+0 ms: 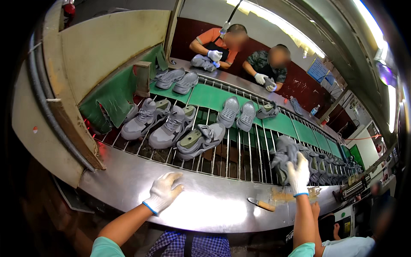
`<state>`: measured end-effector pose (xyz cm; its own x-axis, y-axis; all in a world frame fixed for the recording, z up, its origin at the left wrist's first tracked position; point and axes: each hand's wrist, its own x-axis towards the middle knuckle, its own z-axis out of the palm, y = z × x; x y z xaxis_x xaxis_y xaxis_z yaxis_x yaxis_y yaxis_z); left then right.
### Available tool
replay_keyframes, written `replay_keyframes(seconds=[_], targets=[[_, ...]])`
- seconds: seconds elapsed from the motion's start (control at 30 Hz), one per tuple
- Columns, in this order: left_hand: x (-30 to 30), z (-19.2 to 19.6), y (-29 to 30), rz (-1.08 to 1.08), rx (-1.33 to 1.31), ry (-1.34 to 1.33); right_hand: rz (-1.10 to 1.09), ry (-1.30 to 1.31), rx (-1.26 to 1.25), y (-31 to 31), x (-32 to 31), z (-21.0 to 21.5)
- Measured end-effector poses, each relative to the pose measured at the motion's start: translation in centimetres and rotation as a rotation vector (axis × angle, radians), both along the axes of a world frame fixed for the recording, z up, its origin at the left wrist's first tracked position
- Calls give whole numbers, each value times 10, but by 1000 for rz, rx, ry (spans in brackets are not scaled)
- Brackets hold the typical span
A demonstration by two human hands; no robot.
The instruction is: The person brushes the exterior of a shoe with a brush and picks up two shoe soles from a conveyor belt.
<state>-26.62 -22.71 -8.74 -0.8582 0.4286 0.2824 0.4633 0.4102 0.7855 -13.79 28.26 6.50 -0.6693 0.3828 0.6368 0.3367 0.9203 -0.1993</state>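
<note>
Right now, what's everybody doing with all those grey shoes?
A person in white gloves stands at a shiny metal counter beside a roller conveyor carrying grey sneakers. The right hand reaches out and grips a grey sneaker on the rollers. The left hand rests flat on the counter, holding nothing. A small wooden-handled tool lies between the hands. Across the conveyor, two other workers each handle a shoe.

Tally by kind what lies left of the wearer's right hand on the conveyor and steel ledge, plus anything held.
Grey shoes on the conveyor: 8
Grey shoe in the right hand: 1
Wood-handled knife on the ledge: 1
Total: 10
</note>
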Motion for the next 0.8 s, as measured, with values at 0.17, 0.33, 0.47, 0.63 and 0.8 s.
replay_keyframes(seconds=[0.17, 0.33, 0.47, 0.63, 0.8], targets=[[-32, 22, 36, -120, -108, 45, 232, -452, -39, -88, -130, -23], [-45, -5, 38, -128, 34, 56, 186, -419, 24, -88, -269, -89], [-48, 18, 34, -139, -15, 28, 132, -459, 108, -78, -340, -115], [-56, 39, 25, -197, -27, -107, 82, -464, 110, -69, -377, -128], [-59, 41, 24, -184, -7, -32, 149, -426, 97, -31, -348, -124]])
